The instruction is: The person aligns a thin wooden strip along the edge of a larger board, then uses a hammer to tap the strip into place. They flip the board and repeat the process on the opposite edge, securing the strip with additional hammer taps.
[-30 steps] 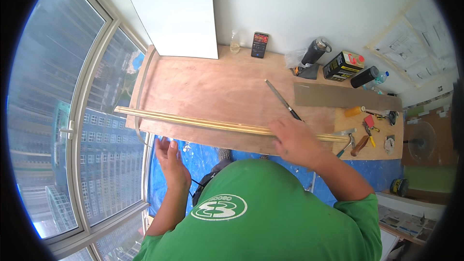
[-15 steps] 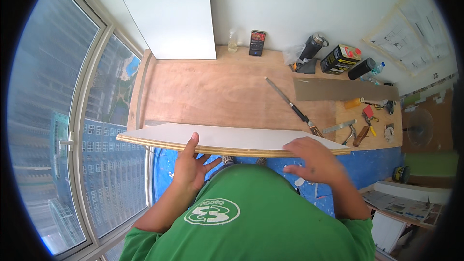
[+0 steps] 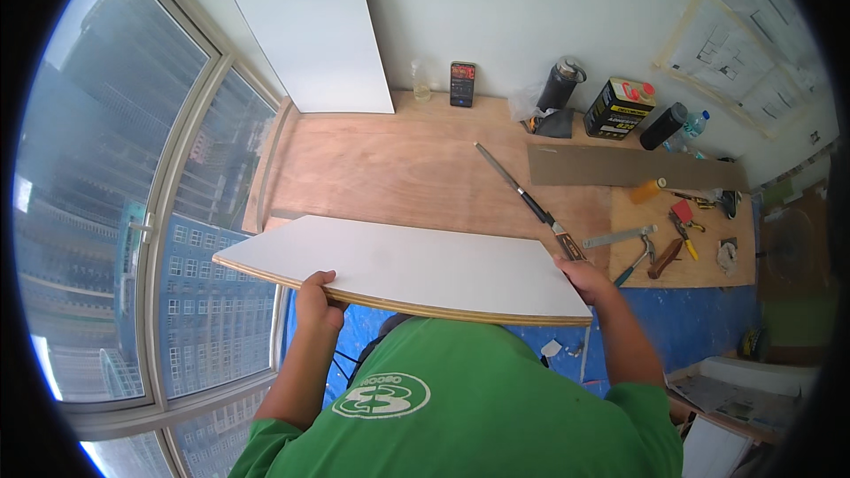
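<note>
A white-faced plywood panel with a layered, light-brown edge lies across in front of me, over the workbench's front edge. My left hand grips its near long edge left of the middle, thumb on the white face and fingers underneath. At the panel's right end my right hand holds the short edge; its fingers under the board are hidden. Just past that hand lies a handsaw with a long narrow blade, pointing away to the left on the wooden bench top.
Right of the saw lie a hammer, a metal ruler and pliers. Behind them are a grey-brown strip, a black can and a flask. A phone leans on the wall. Windows border the left.
The panel has tipped so more of its white face shows, and its right end has come nearer. My right hand has moved from the near edge to the right end; my left now grips the edge.
</note>
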